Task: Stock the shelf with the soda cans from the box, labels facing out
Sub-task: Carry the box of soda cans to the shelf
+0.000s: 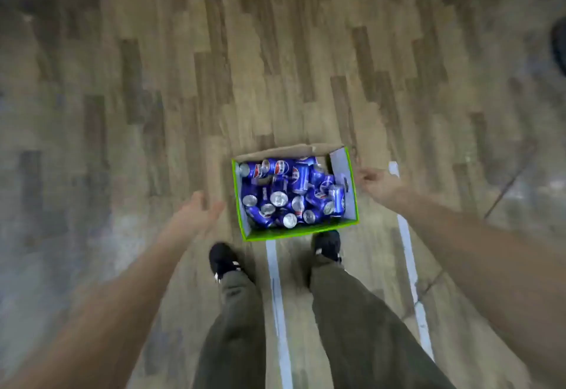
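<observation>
Seemingly empty left hand (200, 209), right hand (372, 181)

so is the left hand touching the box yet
Apart. The head view shows bare wood floor between the left hand and the green edge of the box. The hand is open and holds nothing.

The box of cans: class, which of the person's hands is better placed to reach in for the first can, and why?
Probably the right hand: it hovers beside the box's right wall, close to the cans. The left hand is open but further from the box.
</observation>
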